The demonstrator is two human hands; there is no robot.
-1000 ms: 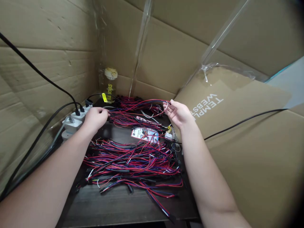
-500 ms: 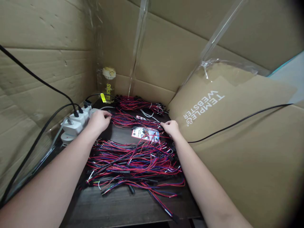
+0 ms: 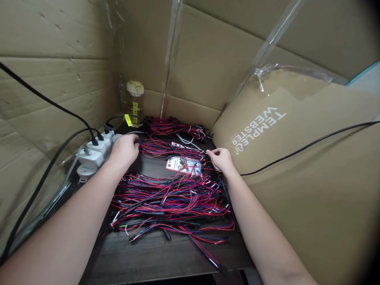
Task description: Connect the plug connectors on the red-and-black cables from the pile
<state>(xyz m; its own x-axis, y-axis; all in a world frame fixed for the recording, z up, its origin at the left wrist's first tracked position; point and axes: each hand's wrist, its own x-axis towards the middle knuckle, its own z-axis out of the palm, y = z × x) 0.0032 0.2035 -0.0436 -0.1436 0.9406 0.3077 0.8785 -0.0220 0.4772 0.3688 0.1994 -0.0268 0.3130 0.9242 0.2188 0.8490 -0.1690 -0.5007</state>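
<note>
A slim bundle of red and dark blue wires [image 3: 166,148] stretches between my two hands on the dark table. My left hand [image 3: 126,149] is closed at its left end, with the fingertips partly hidden. At the right end, the thumb and fingers of my right hand [image 3: 221,159] are pinched at the wire tips. A printed card [image 3: 183,165] lies just below this bundle. Nearer to me spreads a large heap of red and blue wires [image 3: 169,200] with black connectors. Behind, another bundle of such wires [image 3: 172,126] lies against the cardboard.
White plug adapters [image 3: 92,158] with black cables stand at the left. A clear bottle [image 3: 135,103] with a pale yellow lid is in the back corner. Cardboard walls [image 3: 198,59] enclose the table [image 3: 142,261], and a black cable [image 3: 297,153] runs along the right panel.
My right hand has shifted slightly right, toward the ends of the middle bundle. My left hand stays at the left end. The whole view has shifted a little.
</note>
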